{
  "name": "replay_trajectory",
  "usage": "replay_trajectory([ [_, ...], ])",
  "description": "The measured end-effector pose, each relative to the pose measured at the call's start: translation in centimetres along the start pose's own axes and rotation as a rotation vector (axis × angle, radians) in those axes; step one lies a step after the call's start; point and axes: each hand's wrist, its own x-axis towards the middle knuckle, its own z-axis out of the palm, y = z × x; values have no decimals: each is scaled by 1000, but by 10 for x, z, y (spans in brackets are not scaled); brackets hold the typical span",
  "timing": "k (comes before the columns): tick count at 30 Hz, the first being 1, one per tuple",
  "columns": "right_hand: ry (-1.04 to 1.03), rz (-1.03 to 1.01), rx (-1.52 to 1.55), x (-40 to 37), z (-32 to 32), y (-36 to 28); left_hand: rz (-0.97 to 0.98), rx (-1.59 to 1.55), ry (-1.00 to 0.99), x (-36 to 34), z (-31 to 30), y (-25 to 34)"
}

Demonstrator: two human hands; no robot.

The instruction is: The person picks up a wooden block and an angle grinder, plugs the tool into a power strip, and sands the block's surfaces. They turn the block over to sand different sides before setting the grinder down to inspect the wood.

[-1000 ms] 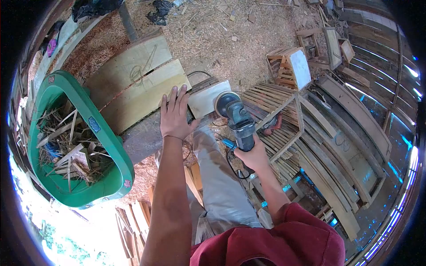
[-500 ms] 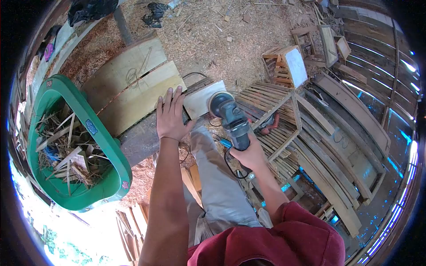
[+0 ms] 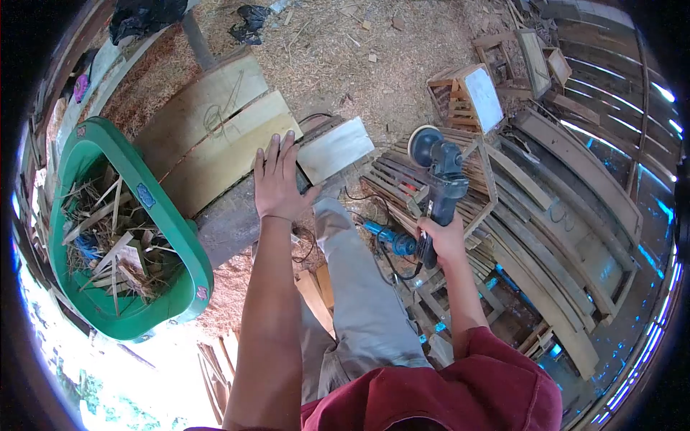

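Observation:
In the head view, my left hand point(image 3: 279, 183) lies with fingers spread on the near end of a pale wooden board point(image 3: 233, 154). To its right is a shorter light board point(image 3: 336, 149) on the bench point(image 3: 226, 226); my thumb points toward its near corner. My right hand point(image 3: 445, 241) is wrapped around the handle of an angle grinder point(image 3: 447, 176) fitted with a round sanding disc point(image 3: 425, 146). The grinder is up off the short board, over a slatted wooden frame point(image 3: 395, 176). Below it, a blue power tool point(image 3: 392, 237) with a dark cord is partly hidden.
On the left stands a green tub point(image 3: 172, 248) full of wood scraps and straw. Long planks point(image 3: 550, 287) are stacked to the right. A small crate point(image 3: 481, 97) with a white top sits farther back. Sawdust point(image 3: 338, 57) covers the floor.
My right hand has lifted the grinder off the short board and moved it to the right, uncovering that board. My left hand stays flat in nearly the same place.

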Motion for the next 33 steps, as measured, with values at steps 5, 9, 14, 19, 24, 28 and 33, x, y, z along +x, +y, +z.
replay_trajectory([
  [5, -28, 15, 0, -11, -5, 15, 67, -101, 145, -9, 9, -3],
  [9, -28, 67, 3, -31, -3, 32, 165, -110, 180, -78, 35, 7],
  [14, -34, 52, -37, -38, -2, 50, 165, -240, 267, -105, 38, 10],
  [19, -52, 25, -29, -41, -5, 61, 180, -82, 63, 2, -18, 15],
  [24, -37, 40, -95, -43, -6, 62, 190, -183, 189, 1, 1, 9],
  [28, -54, -128, -258, -41, 0, 51, 137, -187, 301, -16, 17, -5],
  [33, -181, -237, -381, -41, 27, -2, 143, -201, 363, -17, 22, -3],
])
